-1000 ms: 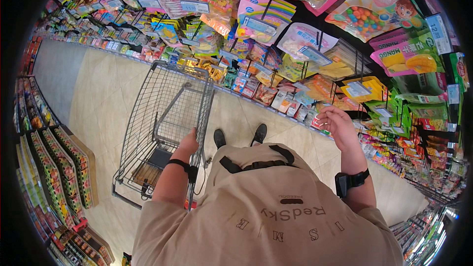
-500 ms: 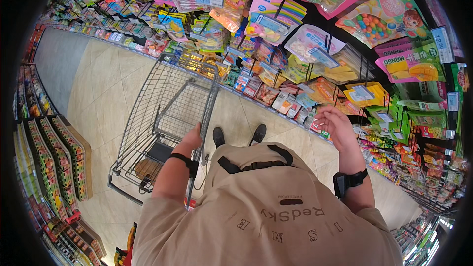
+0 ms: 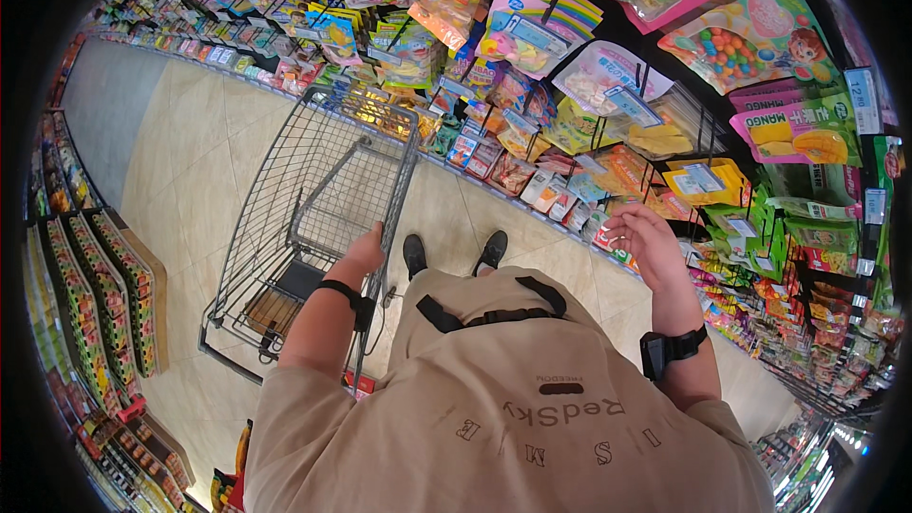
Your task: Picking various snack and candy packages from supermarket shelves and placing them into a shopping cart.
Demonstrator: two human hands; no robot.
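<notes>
Beside me on the left stands a grey wire shopping cart [image 3: 249,199]. My left hand [image 3: 366,251] is closed on its near side rim, the fingers partly hidden behind the hand. My right hand [image 3: 648,239] hangs in front of the candy shelf with loosely bent fingers apart, holding nothing. Behind its fingertips are small bagged snacks on the lower shelf and a yellow snack bag [image 3: 705,182] on a hook. A dark flat panel [image 3: 300,279] and a brown flat piece [image 3: 272,310] show at the cart's handle end.
Hanging candy bags, including a mango snack bag [image 3: 796,131] and a bag of coloured candy balls [image 3: 730,52], line the far and right sides. Tall stacked display cartons [image 3: 128,294] stand at the left. Pale floor tiles [image 3: 190,147] stretch beyond the cart.
The cart has shifted slightly left and away, my left hand moving with it. My right hand keeps nearly the same place and pose. The shelf goods appear slightly farther right.
</notes>
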